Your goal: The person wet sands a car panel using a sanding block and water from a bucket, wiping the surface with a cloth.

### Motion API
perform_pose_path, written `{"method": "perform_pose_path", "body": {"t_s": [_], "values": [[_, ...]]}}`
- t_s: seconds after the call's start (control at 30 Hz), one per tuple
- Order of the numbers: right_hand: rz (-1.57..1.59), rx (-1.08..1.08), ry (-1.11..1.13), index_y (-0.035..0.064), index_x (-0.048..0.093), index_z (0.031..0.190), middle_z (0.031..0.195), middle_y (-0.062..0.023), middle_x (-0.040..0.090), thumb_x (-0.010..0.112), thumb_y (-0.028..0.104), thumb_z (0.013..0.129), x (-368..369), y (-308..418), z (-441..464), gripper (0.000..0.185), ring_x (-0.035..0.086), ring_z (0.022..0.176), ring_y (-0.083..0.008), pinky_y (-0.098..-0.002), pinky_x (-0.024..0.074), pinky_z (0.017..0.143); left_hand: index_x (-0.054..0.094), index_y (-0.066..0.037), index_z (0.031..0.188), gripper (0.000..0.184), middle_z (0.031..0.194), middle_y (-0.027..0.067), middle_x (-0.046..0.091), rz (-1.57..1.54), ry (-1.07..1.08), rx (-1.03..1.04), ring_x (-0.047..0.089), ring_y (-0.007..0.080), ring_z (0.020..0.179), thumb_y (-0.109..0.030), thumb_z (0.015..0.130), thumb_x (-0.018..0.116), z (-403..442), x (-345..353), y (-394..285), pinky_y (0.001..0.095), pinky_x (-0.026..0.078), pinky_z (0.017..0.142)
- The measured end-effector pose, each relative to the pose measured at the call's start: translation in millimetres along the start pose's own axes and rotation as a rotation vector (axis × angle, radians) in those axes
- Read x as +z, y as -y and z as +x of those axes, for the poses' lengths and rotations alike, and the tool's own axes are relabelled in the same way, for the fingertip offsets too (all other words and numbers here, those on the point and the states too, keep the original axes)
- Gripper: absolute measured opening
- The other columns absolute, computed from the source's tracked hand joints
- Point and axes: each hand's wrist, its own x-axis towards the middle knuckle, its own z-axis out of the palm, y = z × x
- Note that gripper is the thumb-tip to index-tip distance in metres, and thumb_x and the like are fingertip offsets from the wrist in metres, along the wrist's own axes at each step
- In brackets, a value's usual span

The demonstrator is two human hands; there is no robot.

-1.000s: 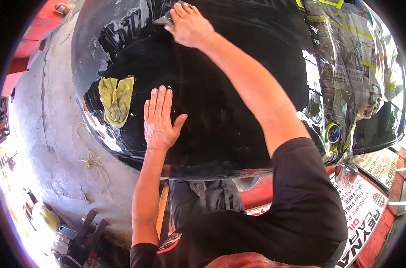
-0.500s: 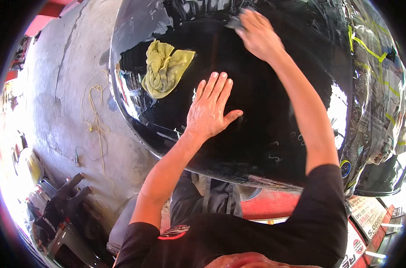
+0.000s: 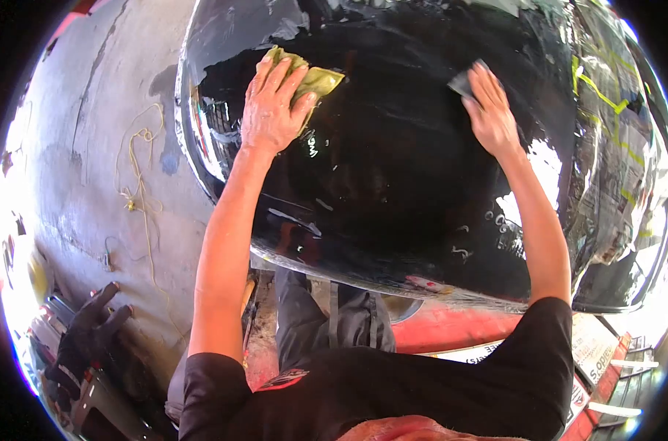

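A glossy, wet black car panel [image 3: 378, 176] fills the upper middle of the head view. My left hand [image 3: 276, 106] lies on a yellow-green cloth [image 3: 320, 79] at the panel's left part, its fingers slightly spread over the folds; whether they grip it is unclear. Farther right, my right hand [image 3: 489, 110] presses a thin dark grey sheet [image 3: 462, 82] against the panel, with the fingers close together over its edge.
Newspaper and plastic masking with yellow-green tape [image 3: 602, 92] covers the part right of the panel. A yellow cord [image 3: 137, 173] lies on the concrete floor [image 3: 62, 169] at left. Dark equipment [image 3: 99, 338] stands at lower left; printed signs [image 3: 594, 353] are at lower right.
My left hand has moved from the bare panel onto the cloth. My right hand, with the grey sheet, has moved right and nearer to me. The camera view has shifted too.
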Motion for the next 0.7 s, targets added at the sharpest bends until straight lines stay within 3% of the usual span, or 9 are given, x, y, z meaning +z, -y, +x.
{"method": "perform_pose_path", "body": {"t_s": [0.07, 0.13, 0.2, 0.3, 0.37, 0.5, 0.6, 0.7], "values": [[-0.050, -0.207, -0.090, -0.0007, 0.050, 0.151, 0.162, -0.0175, 0.045, 0.056, 0.026, 0.107, 30.4, 49.2, 91.7, 0.052, 0.038, 0.153, -0.0362, -0.0455, 0.0296, 0.127, 0.068, -0.011, 0.139, 0.050, 0.147, 0.0177, 0.059, 0.010, -0.012, -0.021, 0.044, 0.0410, 0.146, -0.042, 0.101, 0.064, 2.2, -1.4, -6.4, 0.0506, 0.034, 0.122], [-0.032, -0.200, -0.104, 0.0008, 0.049, 0.150, 0.159, -0.0161, 0.048, 0.053, 0.029, 0.108, 53.9, 91.7, 167.8, 0.051, 0.040, 0.151, -0.0351, -0.0460, 0.0312, 0.126, 0.069, -0.010, 0.136, 0.045, 0.145, 0.0178, 0.061, 0.000, -0.044, -0.006, 0.047, 0.0415, 0.143, -0.037, 0.100, 0.066, 4.9, 0.1, -3.5, 0.0504, 0.036, 0.121], [-0.046, -0.186, -0.075, -0.0082, 0.057, 0.138, 0.148, -0.0292, 0.054, 0.049, 0.035, 0.107, 71.2, 115.5, 207.1, 0.054, 0.047, 0.143, -0.0425, -0.0494, 0.0330, 0.123, 0.070, -0.010, 0.134, 0.042, 0.143, 0.0175, 0.062, -0.010, -0.058, -0.004, 0.048, 0.0414, 0.141, -0.033, 0.100, 0.067, 2.6, 3.2, -1.7, 0.0496, 0.036, 0.121], [0.068, -0.240, 0.032, 0.0027, 0.048, 0.153, 0.162, -0.0153, 0.045, 0.053, 0.031, 0.108, 33.0, 93.7, 168.8, 0.054, 0.038, 0.153, -0.0344, -0.0458, 0.0296, 0.127, 0.072, -0.009, 0.131, 0.036, 0.139, 0.0166, 0.065, 0.022, -0.086, -0.047, 0.051, 0.0396, 0.139, -0.027, 0.100, 0.065, -3.1, -0.9, 8.4, 0.0484, 0.037, 0.120], [-0.078, -0.146, 0.038, 0.0077, 0.039, 0.162, 0.169, -0.0128, 0.036, 0.049, 0.034, 0.110, 23.2, 49.2, 95.5, 0.059, 0.026, 0.159, -0.0294, -0.0437, 0.0211, 0.131, 0.071, -0.008, 0.131, 0.038, 0.138, 0.0166, 0.066, 0.083, -0.123, -0.108, 0.052, 0.0403, 0.137, -0.029, 0.099, 0.065, -16.3, -1.8, 37.8, 0.0503, 0.037, 0.120], [0.038, -0.065, 0.054, 0.0068, 0.044, 0.159, 0.169, -0.0140, 0.036, 0.054, 0.030, 0.108, -10.4, -9.3, -18.5, 0.057, 0.029, 0.158, -0.0302, -0.0435, 0.0213, 0.131, 0.071, -0.008, 0.131, 0.039, 0.139, 0.0182, 0.064, 0.096, -0.156, -0.188, 0.050, 0.0432, 0.138, -0.031, 0.100, 0.064, -29.5, -4.2, 54.6, 0.0520, 0.036, 0.120], [0.000, -0.093, 0.048, 0.0036, 0.045, 0.158, 0.167, -0.0167, 0.037, 0.056, 0.028, 0.107, 5.8, 26.9, 33.2, 0.057, 0.030, 0.158, -0.0318, -0.0444, 0.0225, 0.131, 0.072, -0.008, 0.131, 0.039, 0.139, 0.0182, 0.065, 0.098, -0.152, -0.204, 0.051, 0.0429, 0.138, -0.031, 0.102, 0.062, -23.1, -5.2, 47.9, 0.0519, 0.036, 0.120], [-0.024, -0.310, -0.050, -0.0003, 0.048, 0.152, 0.163, -0.0185, 0.043, 0.054, 0.032, 0.107, 52.3, 109.6, 151.8, 0.056, 0.037, 0.153, -0.0350, -0.0464, 0.0282, 0.128, 0.072, -0.009, 0.131, 0.039, 0.139, 0.0186, 0.064, 0.085, -0.159, -0.217, 0.051, 0.0426, 0.138, -0.032, 0.102, 0.063, -23.8, -6.3, 46.9, 0.0516, 0.036, 0.120]]}}
